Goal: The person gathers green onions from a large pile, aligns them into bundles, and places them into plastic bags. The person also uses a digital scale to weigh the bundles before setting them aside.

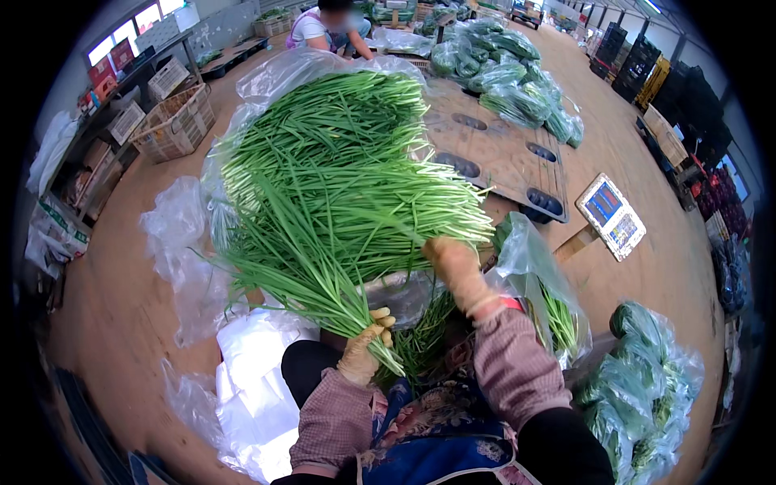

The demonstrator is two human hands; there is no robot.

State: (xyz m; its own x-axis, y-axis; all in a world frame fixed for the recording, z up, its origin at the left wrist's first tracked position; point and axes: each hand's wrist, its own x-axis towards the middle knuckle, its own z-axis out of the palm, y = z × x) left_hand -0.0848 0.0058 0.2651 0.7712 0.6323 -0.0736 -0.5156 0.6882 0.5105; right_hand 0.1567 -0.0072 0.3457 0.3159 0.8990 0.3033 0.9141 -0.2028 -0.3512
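My left hand (365, 348), in a tan glove, is closed around the pale stem ends of a bunch of long green leaves (309, 273), which look like garlic chives. The bunch fans out up and to the left. My right hand (458, 273), gloved too, is at the lower right edge of the big pile of chives (339, 182), by the white stem ends; whether its fingers hold any stems is hidden. The pile lies on clear plastic sheeting (285, 73). More loose greens (424, 339) lie below, between my hands.
A clear bag of greens (555, 309) stands right of my right arm, with more bags (642, 388) farther down. A scale display (610, 216) and a brown plastic pallet (503, 139) are at right. White plastic bags (260, 388) lie lower left. A person (330, 30) crouches beyond the pile.
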